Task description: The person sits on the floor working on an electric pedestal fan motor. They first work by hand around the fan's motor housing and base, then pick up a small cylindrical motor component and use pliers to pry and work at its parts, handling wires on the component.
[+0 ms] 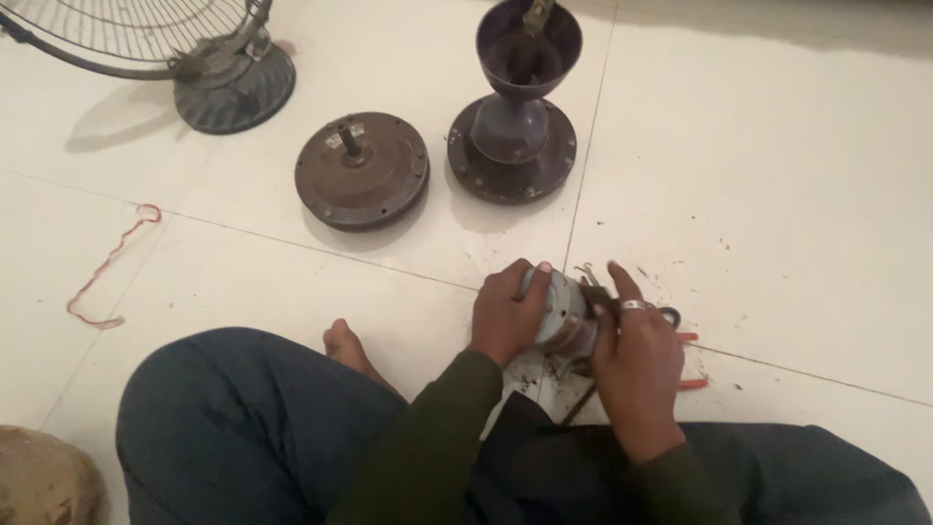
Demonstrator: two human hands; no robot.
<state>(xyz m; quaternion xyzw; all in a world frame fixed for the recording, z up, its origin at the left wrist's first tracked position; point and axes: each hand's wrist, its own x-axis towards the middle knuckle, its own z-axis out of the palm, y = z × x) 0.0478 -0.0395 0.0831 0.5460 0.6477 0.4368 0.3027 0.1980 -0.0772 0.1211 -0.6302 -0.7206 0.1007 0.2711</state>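
Head view: left hand (pixel 505 316) curled round a small round grey metal part (pixel 562 313), fingers bent and pressed on its left side and top. Right hand (pixel 637 365) on the other side of the same part, fingers close together, pointer finger stretched up, a ring (pixel 633 305) on one finger. Part held between both hands, just above the floor (pixel 777 175), near a line between tiles. Tool with red handles (pixel 688 361) under the right hand; cannot tell if held or only touched. Small dark crumbs on the tile around the hands.

Further up the floor, a flat round brown cover (pixel 362 170) with a short pin in its middle. Just beside it on the right, a dark cup-shaped housing (pixel 513 107), standing upright. Top left corner, a wire fan guard (pixel 146 34) on its base. Left edge, a thin red wire (pixel 109 264) lying curled. Bare foot (pixel 345 345) tucked beside the knee.
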